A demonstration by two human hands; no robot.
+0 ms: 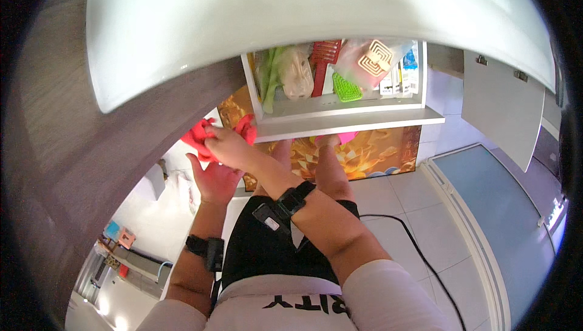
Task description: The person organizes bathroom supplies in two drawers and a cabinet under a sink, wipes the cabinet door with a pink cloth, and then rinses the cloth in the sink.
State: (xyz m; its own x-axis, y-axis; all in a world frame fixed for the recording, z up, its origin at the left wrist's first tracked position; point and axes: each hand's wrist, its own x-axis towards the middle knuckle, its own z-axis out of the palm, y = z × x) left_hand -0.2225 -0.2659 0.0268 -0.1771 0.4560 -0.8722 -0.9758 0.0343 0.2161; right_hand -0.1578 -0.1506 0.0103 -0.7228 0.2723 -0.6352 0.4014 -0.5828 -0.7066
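My right hand [230, 147] grips a red cloth [200, 136], which hangs out on both sides of the fingers. Just below it is my left hand [217, 184], palm up with the thumb spread. The fingers of the left hand are hidden behind the right hand and the cloth, so whether they hold it does not show. Right of the hands, an open white drawer [319, 123] holds a green cloth-like item [269, 78], a plastic-wrapped pale object [297, 76], a red slotted turner [322, 64], a green lattice piece [347, 87] and a beige maze-patterned piece [375, 58].
A glossy white countertop [296, 7] overhangs the drawer. On the right are an open cabinet door [501, 103] with hinges and a glass-panelled door [492, 203]. A floral mat [364, 158] lies underfoot; a black cable [419, 249] trails over the tiles.
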